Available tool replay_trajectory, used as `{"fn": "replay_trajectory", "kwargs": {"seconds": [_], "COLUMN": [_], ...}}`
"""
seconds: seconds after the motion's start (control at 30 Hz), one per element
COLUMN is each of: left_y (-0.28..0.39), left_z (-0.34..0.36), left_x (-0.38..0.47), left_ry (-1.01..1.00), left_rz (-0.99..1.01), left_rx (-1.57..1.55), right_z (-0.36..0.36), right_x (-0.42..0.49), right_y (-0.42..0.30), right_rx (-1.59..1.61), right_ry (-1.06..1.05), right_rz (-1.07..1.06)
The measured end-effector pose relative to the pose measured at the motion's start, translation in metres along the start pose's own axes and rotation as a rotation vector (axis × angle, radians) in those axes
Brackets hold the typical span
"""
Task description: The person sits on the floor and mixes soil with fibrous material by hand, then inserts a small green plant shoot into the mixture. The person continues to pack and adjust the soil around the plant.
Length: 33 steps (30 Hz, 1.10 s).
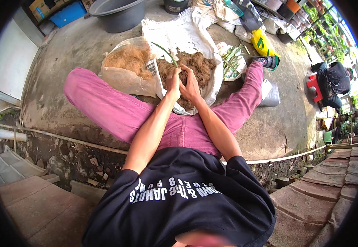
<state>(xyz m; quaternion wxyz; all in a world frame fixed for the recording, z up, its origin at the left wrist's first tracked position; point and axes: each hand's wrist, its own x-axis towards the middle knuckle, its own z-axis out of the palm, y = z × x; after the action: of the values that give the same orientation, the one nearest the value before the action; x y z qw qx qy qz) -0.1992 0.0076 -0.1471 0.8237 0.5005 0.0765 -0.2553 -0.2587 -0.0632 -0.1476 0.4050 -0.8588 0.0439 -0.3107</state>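
My left hand (173, 81) and my right hand (191, 85) are cupped together around a clump of dark brown fibre (183, 76). A long green leaf (165, 51) rises from between them and bends to the upper left. Its base is hidden by my fingers. Beneath the hands lies an opened white woven sack (216, 83) with more brown fibre (200, 66), which looks like coconut coir. To the left, a clear plastic bag (126, 82) holds lighter, tan fibre (128, 58). On the right, several green leafy cuttings (233, 60) rest on a white plastic bag (237, 72).
My legs (105, 98) spread on either side of the sack on a concrete floor (68, 43). Beyond stand a large grey tub (120, 15) and a dark pot (175, 6). A yellow bag (263, 43) touches my right foot. A red stool (314, 88) with a black bag (336, 78) is farther right.
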Motion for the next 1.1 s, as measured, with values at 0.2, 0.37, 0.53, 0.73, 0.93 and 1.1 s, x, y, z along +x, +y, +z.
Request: {"fn": "replay_trajectory", "kwargs": {"seconds": [0.2, 0.37, 0.53, 0.73, 0.93, 1.1], "left_y": [0.003, -0.001, -0.005, -0.002, -0.019, -0.021], "left_z": [0.003, -0.001, -0.004, -0.001, -0.015, -0.010], "left_x": [-0.008, -0.002, 0.003, 0.001, 0.030, 0.025], "left_ry": [0.005, 0.027, 0.022, 0.039, -0.018, -0.039], "left_rz": [0.075, 0.089, 0.084, -0.016, -0.184, -0.237], "left_rx": [0.045, 0.079, 0.075, 0.102, -0.116, -0.102], "right_z": [0.000, 0.002, 0.001, 0.001, -0.002, -0.003], "right_x": [-0.002, -0.002, -0.001, -0.005, -0.004, -0.006], "right_y": [0.004, 0.005, 0.010, 0.011, 0.000, 0.003], "right_rx": [0.013, -0.008, -0.118, -0.074, -0.054, -0.056], "right_ry": [-0.041, -0.032, 0.009, 0.018, -0.009, 0.006], "right_rz": [0.046, 0.029, -0.092, 0.073, 0.043, 0.050]}}
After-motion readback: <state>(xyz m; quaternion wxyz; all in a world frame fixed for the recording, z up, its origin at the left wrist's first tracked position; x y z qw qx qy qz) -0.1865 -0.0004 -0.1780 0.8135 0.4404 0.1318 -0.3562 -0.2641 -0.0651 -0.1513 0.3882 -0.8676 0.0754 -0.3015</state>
